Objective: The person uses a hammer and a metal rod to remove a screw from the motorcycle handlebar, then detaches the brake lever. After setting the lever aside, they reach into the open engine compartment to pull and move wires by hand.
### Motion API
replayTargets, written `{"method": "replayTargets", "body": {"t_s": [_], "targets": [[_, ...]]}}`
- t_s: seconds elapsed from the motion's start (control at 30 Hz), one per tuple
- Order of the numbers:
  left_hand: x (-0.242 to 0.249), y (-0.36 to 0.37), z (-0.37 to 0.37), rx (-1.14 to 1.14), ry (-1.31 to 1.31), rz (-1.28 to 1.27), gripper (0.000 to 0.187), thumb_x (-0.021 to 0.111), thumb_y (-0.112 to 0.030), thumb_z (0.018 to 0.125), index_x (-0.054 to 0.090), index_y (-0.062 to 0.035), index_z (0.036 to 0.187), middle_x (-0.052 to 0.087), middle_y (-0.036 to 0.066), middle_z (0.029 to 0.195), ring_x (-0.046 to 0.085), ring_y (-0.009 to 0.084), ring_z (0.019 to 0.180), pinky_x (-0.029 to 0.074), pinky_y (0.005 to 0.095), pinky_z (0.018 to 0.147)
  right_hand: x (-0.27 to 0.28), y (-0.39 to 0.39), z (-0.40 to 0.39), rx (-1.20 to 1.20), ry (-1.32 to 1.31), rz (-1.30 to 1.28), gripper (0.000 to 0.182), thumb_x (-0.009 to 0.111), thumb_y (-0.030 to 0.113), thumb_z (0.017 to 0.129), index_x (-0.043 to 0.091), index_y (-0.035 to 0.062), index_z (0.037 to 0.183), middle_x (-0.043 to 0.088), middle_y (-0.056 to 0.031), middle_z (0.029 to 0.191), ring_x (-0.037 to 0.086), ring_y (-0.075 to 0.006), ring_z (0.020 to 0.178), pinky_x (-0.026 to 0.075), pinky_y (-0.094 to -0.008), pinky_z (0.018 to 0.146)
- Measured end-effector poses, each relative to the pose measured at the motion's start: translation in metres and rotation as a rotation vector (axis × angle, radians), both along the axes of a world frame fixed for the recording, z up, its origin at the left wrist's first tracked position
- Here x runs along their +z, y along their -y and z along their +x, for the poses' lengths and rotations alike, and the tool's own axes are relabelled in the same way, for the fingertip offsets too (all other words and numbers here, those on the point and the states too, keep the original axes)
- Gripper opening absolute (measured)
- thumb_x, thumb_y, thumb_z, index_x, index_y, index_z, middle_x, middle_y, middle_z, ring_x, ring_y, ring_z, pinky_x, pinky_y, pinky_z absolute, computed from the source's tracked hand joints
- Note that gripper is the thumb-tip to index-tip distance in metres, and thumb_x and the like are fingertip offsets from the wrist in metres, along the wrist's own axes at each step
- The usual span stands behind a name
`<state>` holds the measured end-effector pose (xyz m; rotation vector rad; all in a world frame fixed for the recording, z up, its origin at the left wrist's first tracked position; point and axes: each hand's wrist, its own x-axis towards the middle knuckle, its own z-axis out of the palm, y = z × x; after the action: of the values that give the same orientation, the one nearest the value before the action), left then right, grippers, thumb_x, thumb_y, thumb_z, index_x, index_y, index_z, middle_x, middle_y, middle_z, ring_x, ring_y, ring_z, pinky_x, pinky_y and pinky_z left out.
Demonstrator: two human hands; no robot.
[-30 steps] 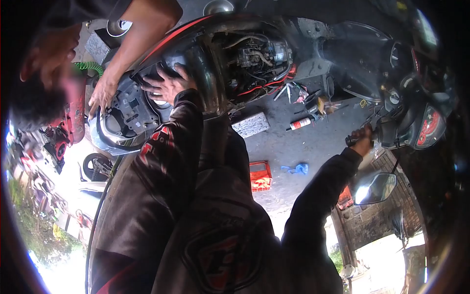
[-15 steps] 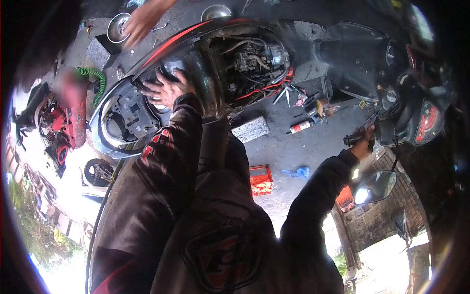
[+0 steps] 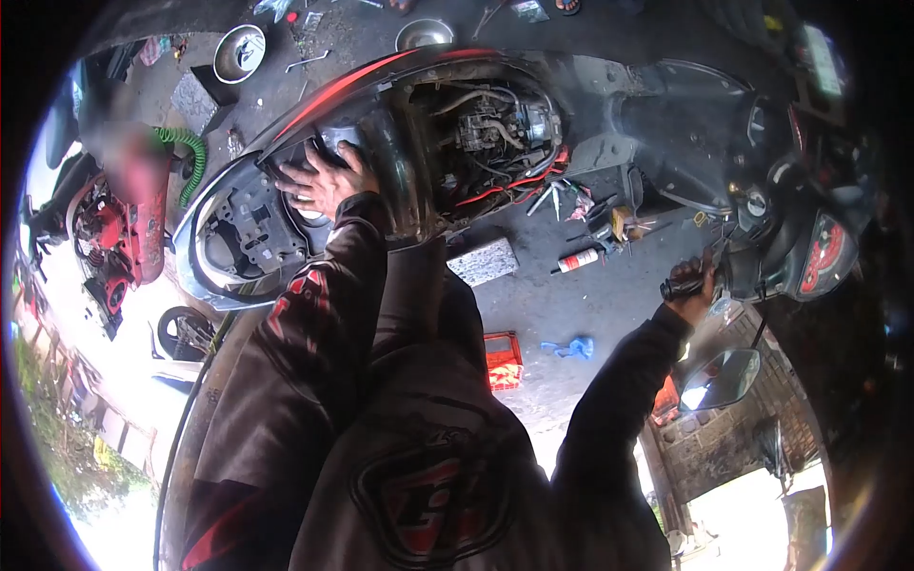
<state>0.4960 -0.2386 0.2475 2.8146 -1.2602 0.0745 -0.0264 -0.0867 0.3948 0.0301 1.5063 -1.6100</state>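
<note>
Steadily, my left fingers (image 3: 303, 189) spread open against the scooter (image 3: 405, 157), my right fingers (image 3: 706, 276) curled around the grip (image 3: 677, 286); firm, even pressure suits this.

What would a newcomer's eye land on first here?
Most likely the scooter stretched across the view, its bodywork open over the engine parts near the middle. The left hand lies spread on its rear; the right hand holds the handlebar grip, farther right. The coiled green hose at left and red crate below centre add colour.
</note>
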Motion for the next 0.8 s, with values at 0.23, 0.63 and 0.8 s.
{"method": "replayTargets", "body": {"t_s": [0.23, 0.63, 0.8], "targets": [[0.004, -0.003, 0.008, -0.034, -0.157, -0.008, 0.065, 0.055, -0.052, 0.087, 0.043, -0.019, 0.142, 0.018, 0.02, 0.157, 0.004, 0.0465, 0.146, 0.008, 0.062, 0.114, 0.003, 0.002, -0.013, 0.045, -0.043, 0.227, 0.038, 0.055, 0.014, 0.095, 0.049, 0.0034, 0.131, 0.036, 0.0022, 0.061, 0.035, -0.0095, 0.051, 0.036, -0.0273, 0.047], [0.004, -0.026, -0.12, -0.245, -1.301, 0.113, 0.07, 0.066, -0.003, 0.081, 0.033, 0.0009, 0.142, 0.042, 0.026, 0.136, 0.042, 0.0386, 0.129, 0.035, 0.0418, 0.109, 0.015, 0.024, 0.013, -0.057, -0.161, 0.349, 0.02, 0.041, 0.017, 0.102, 0.056, 0.003, 0.106, 0.026, 0.0047, 0.052, 0.024, -0.0061, 0.041, 0.025, -0.0242, 0.039], [-0.073, 0.005, -0.157, 0.602, -1.638, 0.113, 0.062, 0.062, -0.008, 0.09, 0.031, -0.0008, 0.143, 0.056, 0.024, 0.122, 0.053, 0.0299, 0.12, 0.039, 0.0383, 0.103, 0.021, -0.01, -0.015, -0.041, -0.152, 0.424, 0.016, 0.043, 0.019, 0.102, 0.051, 0.0065, 0.097, 0.032, 0.0033, 0.054, 0.029, -0.0086, 0.039, 0.028, -0.024, 0.035]]}}
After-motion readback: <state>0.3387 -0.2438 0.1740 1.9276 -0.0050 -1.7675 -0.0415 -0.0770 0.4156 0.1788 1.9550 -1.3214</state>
